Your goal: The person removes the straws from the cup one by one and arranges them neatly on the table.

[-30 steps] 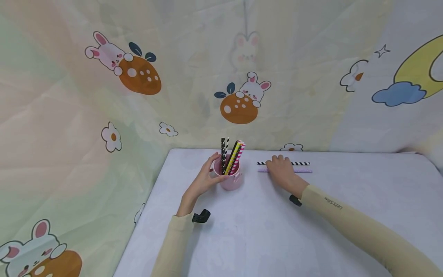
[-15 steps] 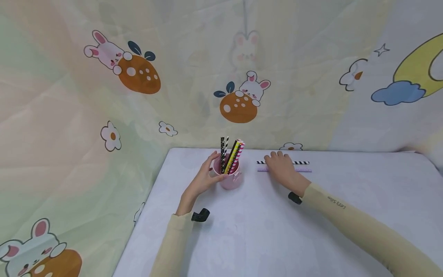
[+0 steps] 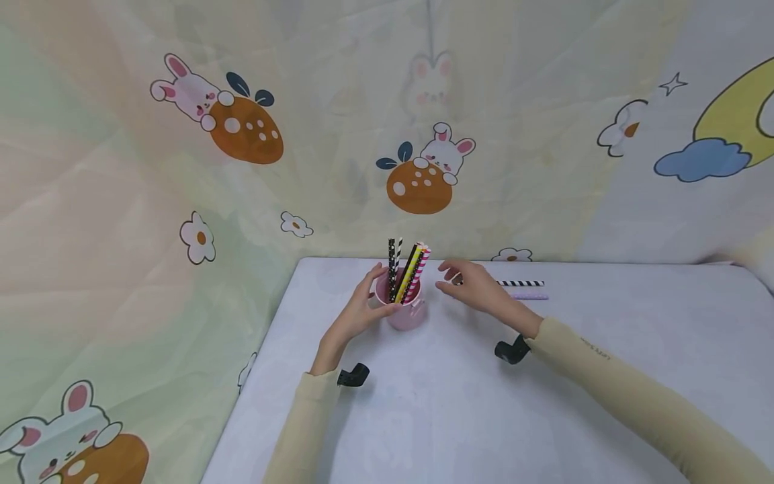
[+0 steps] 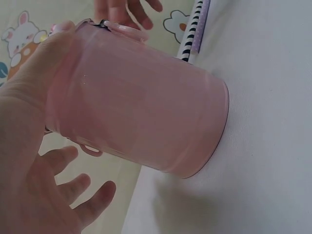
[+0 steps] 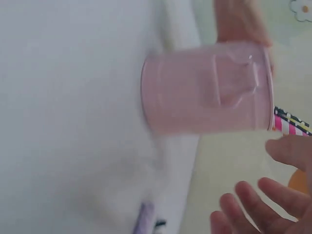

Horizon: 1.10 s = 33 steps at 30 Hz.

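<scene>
My left hand [image 3: 359, 308] holds a translucent pink cup [image 4: 141, 102] by its upper part, thumb at the near rim and fingers on the far side. The cup stands upright on the table, with several patterned paper straws [image 3: 414, 272] leaning out of it: black dotted, yellow, pink-striped. My right hand [image 3: 478, 288] is just right of the cup, its fingers apart and loosely bent, with nothing held between them. Behind and below that hand lie a black-and-white striped straw [image 3: 521, 284] and a lilac straw [image 3: 529, 294], side by side; their left parts are mostly hidden.
A white cloth covers the table [image 3: 423, 417]. Behind it and along the left hangs a printed fabric backdrop [image 3: 338, 134] with rabbits, flowers and a moon. Each wrist carries a black camera mount [image 3: 353, 375].
My right hand has lifted off the two lying straws and shifted left toward the cup, its fingers now parted. The left hand and the cup stay in place.
</scene>
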Motion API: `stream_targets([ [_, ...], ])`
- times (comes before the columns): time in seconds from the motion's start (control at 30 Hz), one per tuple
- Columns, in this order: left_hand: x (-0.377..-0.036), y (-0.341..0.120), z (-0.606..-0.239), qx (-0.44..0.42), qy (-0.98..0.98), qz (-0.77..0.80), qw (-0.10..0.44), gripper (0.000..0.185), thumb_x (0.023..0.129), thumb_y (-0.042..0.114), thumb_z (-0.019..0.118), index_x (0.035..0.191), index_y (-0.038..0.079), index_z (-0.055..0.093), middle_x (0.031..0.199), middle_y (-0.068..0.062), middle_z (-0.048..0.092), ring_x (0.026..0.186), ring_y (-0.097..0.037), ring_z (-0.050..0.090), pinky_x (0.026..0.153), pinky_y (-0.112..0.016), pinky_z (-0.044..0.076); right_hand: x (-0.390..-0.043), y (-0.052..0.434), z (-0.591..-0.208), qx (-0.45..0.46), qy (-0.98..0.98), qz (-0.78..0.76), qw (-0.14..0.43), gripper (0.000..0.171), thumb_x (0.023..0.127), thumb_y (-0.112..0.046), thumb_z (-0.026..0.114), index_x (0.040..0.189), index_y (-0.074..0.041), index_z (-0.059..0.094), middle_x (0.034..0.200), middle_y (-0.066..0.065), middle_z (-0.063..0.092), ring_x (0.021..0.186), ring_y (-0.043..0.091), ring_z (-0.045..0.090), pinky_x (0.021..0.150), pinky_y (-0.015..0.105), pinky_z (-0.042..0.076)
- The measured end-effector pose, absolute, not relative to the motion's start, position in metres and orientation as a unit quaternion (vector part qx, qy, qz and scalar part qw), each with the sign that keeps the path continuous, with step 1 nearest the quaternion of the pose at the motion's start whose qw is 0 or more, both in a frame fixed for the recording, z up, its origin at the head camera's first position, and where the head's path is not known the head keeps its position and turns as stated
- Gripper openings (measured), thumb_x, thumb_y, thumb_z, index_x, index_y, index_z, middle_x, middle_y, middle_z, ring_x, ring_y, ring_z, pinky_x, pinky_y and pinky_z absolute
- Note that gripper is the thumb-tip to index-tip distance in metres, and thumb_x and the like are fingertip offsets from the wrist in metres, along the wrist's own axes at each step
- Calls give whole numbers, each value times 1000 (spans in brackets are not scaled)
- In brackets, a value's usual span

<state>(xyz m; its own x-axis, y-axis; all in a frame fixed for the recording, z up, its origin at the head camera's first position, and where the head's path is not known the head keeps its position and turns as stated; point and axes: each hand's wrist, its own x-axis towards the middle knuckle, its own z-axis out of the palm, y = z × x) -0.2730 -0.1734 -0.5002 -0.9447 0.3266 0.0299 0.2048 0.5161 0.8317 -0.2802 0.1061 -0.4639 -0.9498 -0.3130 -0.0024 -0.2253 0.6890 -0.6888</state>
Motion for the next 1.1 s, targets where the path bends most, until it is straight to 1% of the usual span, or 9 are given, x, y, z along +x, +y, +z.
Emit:
stream_targets([
  [0.07,-273,-173,-500,152,869,466,66,87,84,41,80,155,26,33,169,3,17,156,-24,18,119,-52,35,-279,103,-465,-130,887,-436,75,43,96,-30,68,131,-7,59,121,16,67,110,31,65,88,42,59],
  [0.17,-273,-173,-500,149,869,467,65,86,84,42,80,155,27,33,169,4,17,156,-23,18,119,-52,35,-277,98,-466,-105,845,-517,87,44,97,-30,67,134,-7,58,126,16,65,113,34,64,90,45,59],
  [0.27,-273,-173,-500,148,868,469,63,86,84,41,81,155,27,33,169,3,18,156,-24,18,119,-53,35,-276,92,-469,-94,805,-579,84,45,97,-29,68,134,-6,58,127,17,64,115,38,64,93,50,58],
  [0.37,-273,-173,-500,146,869,469,62,86,84,42,81,155,28,34,169,3,18,156,-24,18,119,-53,35,-276,86,-472,-99,781,-613,68,45,97,-28,68,133,-4,58,126,19,65,114,39,64,92,47,58],
  [0.5,-273,-174,-500,152,870,465,61,88,84,42,81,155,26,33,169,2,19,155,-24,18,119,-53,35,-275,78,-475,-95,774,-623,54,41,97,-27,68,130,-5,59,126,15,64,112,32,65,88,35,58],
  [0.57,-273,-174,-500,156,871,463,60,88,84,42,81,156,25,32,168,1,19,155,-25,19,119,-53,35,-275,74,-476,-92,776,-622,53,39,97,-27,68,128,-5,59,127,14,63,112,30,65,88,34,57],
  [0.77,-274,-174,-500,163,871,459,59,87,85,40,80,156,24,32,168,1,20,155,-24,19,119,-52,35,-277,69,-478,-88,787,-609,45,35,97,-26,68,124,-5,62,127,13,63,111,30,65,92,39,57],
  [0.97,-275,-175,-501,162,869,464,61,88,84,41,81,156,23,32,168,2,19,155,-23,18,119,-51,34,-279,67,-483,-92,791,-603,46,33,95,-24,70,120,-5,65,124,14,65,111,29,64,96,39,56],
  [1.1,-275,-176,-501,163,868,465,62,88,84,41,80,156,23,32,168,3,18,155,-23,18,119,-51,34,-280,64,-482,-92,789,-606,39,32,95,-25,71,118,-4,66,122,14,66,110,30,63,97,42,55],
])
